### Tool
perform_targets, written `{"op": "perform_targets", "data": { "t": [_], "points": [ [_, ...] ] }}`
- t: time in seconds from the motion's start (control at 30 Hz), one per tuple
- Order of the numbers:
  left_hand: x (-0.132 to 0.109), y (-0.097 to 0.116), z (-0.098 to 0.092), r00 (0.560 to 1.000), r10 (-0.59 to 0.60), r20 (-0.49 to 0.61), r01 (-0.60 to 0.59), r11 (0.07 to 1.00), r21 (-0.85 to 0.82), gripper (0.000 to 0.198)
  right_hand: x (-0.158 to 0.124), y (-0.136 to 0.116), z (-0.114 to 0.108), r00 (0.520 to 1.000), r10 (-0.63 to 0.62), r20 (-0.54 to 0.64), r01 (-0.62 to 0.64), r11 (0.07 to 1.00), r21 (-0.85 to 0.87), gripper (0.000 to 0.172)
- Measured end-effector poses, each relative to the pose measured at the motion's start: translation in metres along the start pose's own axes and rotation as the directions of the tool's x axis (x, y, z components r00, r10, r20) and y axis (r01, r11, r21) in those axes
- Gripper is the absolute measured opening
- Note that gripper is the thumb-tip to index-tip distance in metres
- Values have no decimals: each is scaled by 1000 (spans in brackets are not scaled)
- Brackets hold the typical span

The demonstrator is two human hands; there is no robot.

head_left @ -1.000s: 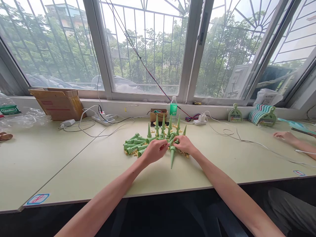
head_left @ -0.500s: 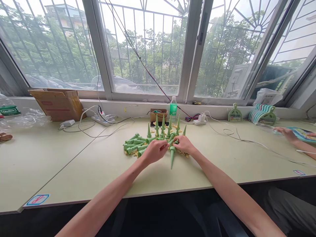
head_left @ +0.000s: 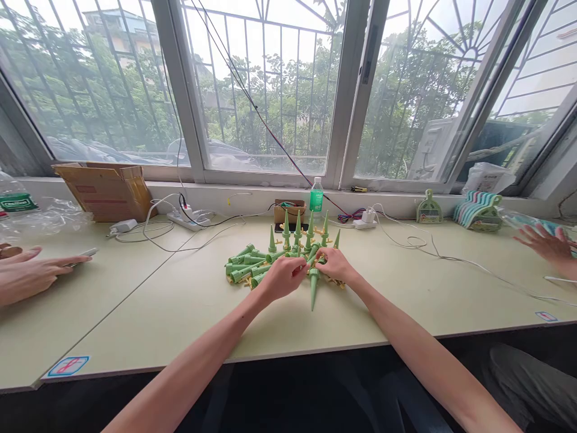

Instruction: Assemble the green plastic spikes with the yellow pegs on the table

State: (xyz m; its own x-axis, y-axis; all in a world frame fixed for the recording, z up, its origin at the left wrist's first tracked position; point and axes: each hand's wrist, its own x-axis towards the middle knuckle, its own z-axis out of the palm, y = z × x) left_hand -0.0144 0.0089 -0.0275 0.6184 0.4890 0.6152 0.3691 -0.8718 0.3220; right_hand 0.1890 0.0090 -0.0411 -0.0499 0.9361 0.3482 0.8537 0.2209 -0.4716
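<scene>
Between my two hands a green watering spike (head_left: 313, 291) points its tip toward me, its collar just below my fingers. My right hand (head_left: 334, 264) is closed around its upper end. Beside it my left hand (head_left: 286, 275) is pinched, and what its fingertips hold is hidden. To the left lies a heap of green spikes (head_left: 246, 264) with open hollow ends and small yellow valves. Behind my hands several spikes (head_left: 298, 225) stand upright with yellow valves at their sides. Small yellow parts (head_left: 337, 281) lie under my right hand.
At the left a co-worker's hand (head_left: 31, 273) rests near a phone-like object. Another person's hand (head_left: 547, 245) is spread at the right. A cardboard box (head_left: 110, 189), a green-labelled bottle (head_left: 316, 197), cables (head_left: 469, 260) and small dustpans (head_left: 478, 211) line the back.
A co-worker's hand with a flat object has come in at the left. At the right, the other person's hand has lifted and spread. My hands have barely moved; the spike has shifted slightly.
</scene>
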Motion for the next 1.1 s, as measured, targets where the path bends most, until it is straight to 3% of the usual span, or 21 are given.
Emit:
{"op": "perform_targets", "data": {
  "t": [0.6,0.9,1.1],
  "points": [
    [0,2,-2,1000,-17,-3,17,1000,3,30,0,-1,5,994,-29,-103,37,996,78,14],
    [3,1,-5,966,-139,-216,131,990,-48,15,-3,-10,0,979,-40,-198,80,977,196,18],
    [3,-2,-3,944,-200,-260,192,980,-56,23,-4,-13,0,966,-74,-247,140,955,263,21]
  ]
}}
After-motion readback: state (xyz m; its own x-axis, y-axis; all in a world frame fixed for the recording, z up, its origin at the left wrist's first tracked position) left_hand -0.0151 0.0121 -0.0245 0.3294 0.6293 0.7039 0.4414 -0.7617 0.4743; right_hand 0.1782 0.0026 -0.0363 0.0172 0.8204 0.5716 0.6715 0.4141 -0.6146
